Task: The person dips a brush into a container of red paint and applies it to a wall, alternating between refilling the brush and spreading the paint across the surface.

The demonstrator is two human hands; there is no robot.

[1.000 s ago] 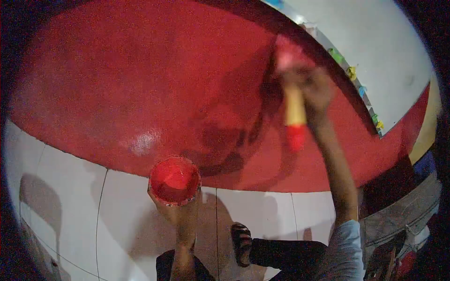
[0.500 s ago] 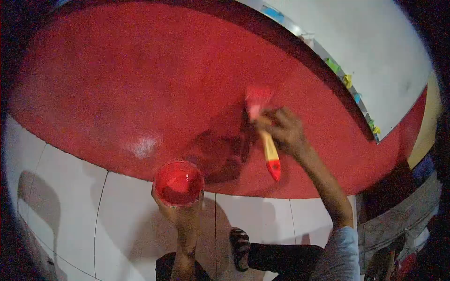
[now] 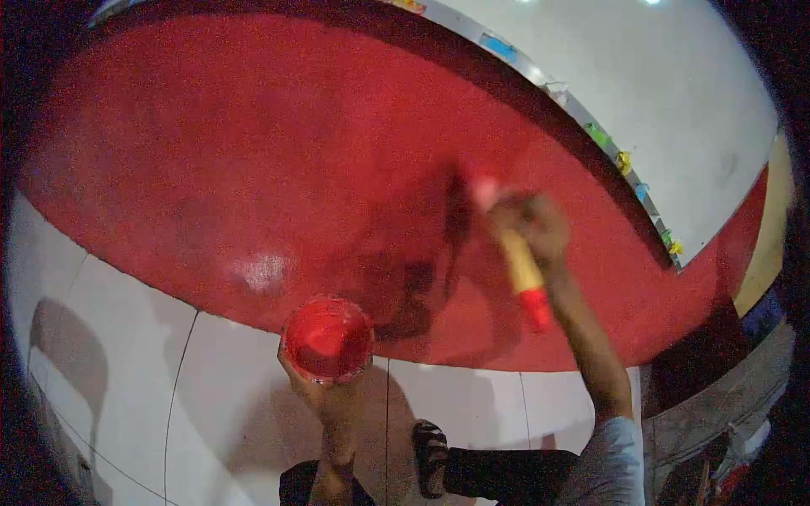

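My right hand (image 3: 540, 226) is closed around a paintbrush (image 3: 523, 268) with a yellow handle and a red end. Red paint covers its bristles, which are blurred and lie over the red painted wall (image 3: 337, 152); whether they touch it I cannot tell. At the lower middle, my left hand (image 3: 325, 396) holds a round paint tub (image 3: 329, 339) from below and the side. Red paint shows inside the tub, and its rim is smeared with it.
Above the red surface runs a white panel (image 3: 658, 93) with small coloured pieces along its edge. Pale tiles (image 3: 236, 371) form the floor, where a foot in a dark sandal (image 3: 430, 455) stands. Dark and grey items lie at the right edge.
My right hand and the brush have moved to the right, with the brush now blurred. The tub in my left hand sits slightly lower and further right in view.
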